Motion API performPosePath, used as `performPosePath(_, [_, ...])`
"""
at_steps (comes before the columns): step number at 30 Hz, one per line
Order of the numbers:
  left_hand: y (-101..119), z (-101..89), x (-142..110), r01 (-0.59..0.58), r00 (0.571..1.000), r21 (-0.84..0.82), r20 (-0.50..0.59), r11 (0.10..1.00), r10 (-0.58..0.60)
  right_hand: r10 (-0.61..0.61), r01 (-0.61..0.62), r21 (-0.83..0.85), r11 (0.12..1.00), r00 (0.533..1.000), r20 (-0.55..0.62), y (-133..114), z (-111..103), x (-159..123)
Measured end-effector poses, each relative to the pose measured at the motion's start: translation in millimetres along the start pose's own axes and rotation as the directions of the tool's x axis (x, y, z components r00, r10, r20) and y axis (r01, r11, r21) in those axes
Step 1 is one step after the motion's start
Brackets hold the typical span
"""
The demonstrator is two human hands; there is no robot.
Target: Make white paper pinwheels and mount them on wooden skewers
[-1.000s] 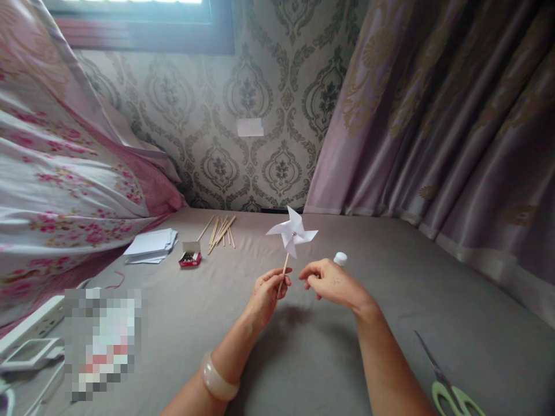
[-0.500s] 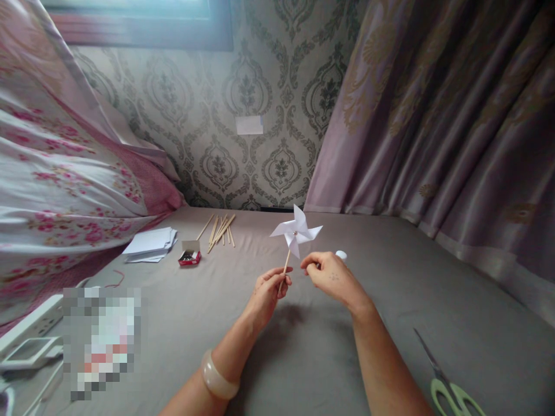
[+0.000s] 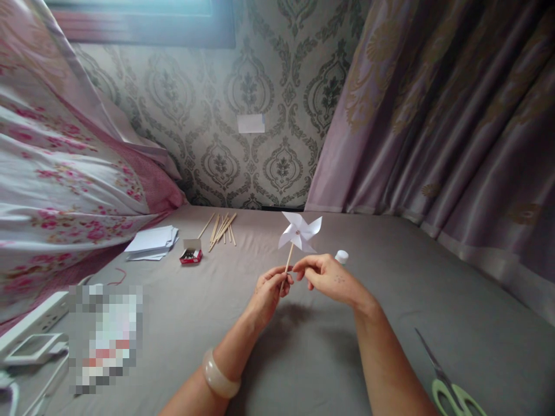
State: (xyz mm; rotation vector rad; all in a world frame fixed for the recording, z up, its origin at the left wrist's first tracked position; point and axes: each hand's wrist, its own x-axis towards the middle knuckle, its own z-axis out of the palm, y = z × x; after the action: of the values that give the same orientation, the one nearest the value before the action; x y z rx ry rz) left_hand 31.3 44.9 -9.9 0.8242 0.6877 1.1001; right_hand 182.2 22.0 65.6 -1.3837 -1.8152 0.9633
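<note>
A white paper pinwheel (image 3: 303, 233) stands up on a thin wooden stick (image 3: 289, 257), tilted slightly to the right. My left hand (image 3: 267, 293) pinches the lower part of that stick between thumb and fingers. Just right of the stick is my right hand (image 3: 332, 278), its fingers loosely bent and apart, holding nothing that I can see. Its index fingertip comes close to the stick below the blades; whether they touch I cannot tell. Behind the right hand sits a small white round cap-like object (image 3: 341, 256).
Several loose wooden sticks (image 3: 223, 231), an open red box (image 3: 191, 256) of small items and a paper stack (image 3: 151, 242) lie at the back left. Green-handled scissors (image 3: 446, 381) rest front right. A power strip (image 3: 45, 315) with cables and a blurred-out item occupy the left.
The pinwheel's blades have turned about their pin. My right hand has shifted slightly left toward the stick and its fingers have loosened. My left hand keeps its hold.
</note>
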Motion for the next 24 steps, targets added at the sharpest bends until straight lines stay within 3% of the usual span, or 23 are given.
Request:
performPosePath(4, [-4, -1.7, 1, -0.028, 1.000, 0.003, -0.009, 1.000, 0.028, 0.097, -0.086, -0.156, 0.984, 0.993, 0.066, 8, -5, -2])
performPosePath(9, [-11, -7.3, 5, -0.132, 0.989, 0.018, -0.066, 0.991, 0.133, 0.098, -0.070, -0.339, 0.938, 0.993, 0.066, 14, 17, 3])
performPosePath(15, [-11, -14.5, 9, -0.187, 0.977, -0.072, -0.116, 0.980, 0.178, 0.094, -0.103, -0.349, 0.931, 0.995, -0.042, 27, 49, 17])
performPosePath(24, [-7, -13.3, 12, -0.153, 0.985, -0.123, -0.102, 0.981, 0.141, 0.042, -0.089, -0.240, 0.967, 0.980, -0.195, 34, 62, 22])
